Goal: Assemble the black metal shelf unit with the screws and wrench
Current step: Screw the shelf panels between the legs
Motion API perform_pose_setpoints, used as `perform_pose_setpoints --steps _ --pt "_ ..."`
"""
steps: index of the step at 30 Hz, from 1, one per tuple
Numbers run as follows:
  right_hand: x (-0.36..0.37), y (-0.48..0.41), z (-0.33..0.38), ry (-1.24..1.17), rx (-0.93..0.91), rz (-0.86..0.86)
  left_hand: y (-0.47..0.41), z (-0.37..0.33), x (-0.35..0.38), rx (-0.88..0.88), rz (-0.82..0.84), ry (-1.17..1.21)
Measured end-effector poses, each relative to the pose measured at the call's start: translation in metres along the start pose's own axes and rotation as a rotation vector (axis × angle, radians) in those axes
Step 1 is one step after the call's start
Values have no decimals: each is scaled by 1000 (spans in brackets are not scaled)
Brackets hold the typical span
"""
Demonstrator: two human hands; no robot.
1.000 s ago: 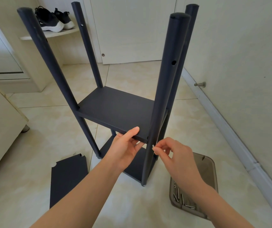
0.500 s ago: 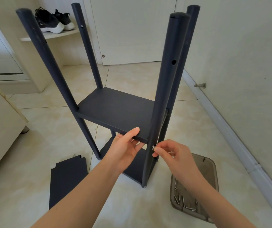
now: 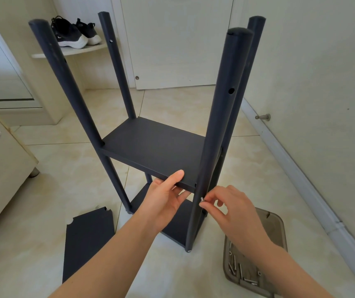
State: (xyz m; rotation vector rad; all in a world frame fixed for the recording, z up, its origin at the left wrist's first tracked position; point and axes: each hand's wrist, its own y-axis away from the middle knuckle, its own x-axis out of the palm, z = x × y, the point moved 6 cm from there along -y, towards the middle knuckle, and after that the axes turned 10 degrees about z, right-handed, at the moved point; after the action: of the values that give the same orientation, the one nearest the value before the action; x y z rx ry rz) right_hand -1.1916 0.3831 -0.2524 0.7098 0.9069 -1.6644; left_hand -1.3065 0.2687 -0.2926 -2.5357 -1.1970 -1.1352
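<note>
The black shelf unit stands on the tiled floor, with several round posts rising around a middle shelf panel [image 3: 155,145] and a lower panel [image 3: 178,224] beneath it. My left hand [image 3: 165,196] grips the near edge of the middle panel, thumb on top. My right hand [image 3: 228,207] pinches a small silver screw [image 3: 201,199] against the near right post [image 3: 215,134], level with the panel's corner. That post has an empty hole higher up. No wrench is visible.
A loose black panel [image 3: 86,239] lies on the floor at the lower left. A brown tray [image 3: 277,229] with several screws sits at the lower right. A wall with a door stop [image 3: 263,117] runs along the right. Pale furniture stands left, shoes [image 3: 73,33] on a ledge behind.
My right hand has shifted slightly while keeping the screw at the post. My left hand has stayed on the shelf edge.
</note>
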Motion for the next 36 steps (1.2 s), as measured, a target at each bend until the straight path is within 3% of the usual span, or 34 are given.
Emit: perform_pose_setpoints --steps 7,13,19,24,29,36 --pt "3 6 4 20 21 -54 0 5 -5 -16 -29 -5" --pt "11 8 -6 -367 182 -20 0 5 -2 5 55 7" --pt "13 3 -2 -12 110 55 -2 3 -3 4 20 9" --pt "1 -8 -13 -157 162 56 -3 4 -4 -1 11 5" --pt "-2 -29 -7 -206 80 194 -6 1 -5 15 24 -31" --pt "-5 -26 -5 -330 24 256 -10 0 -7 18 16 0"
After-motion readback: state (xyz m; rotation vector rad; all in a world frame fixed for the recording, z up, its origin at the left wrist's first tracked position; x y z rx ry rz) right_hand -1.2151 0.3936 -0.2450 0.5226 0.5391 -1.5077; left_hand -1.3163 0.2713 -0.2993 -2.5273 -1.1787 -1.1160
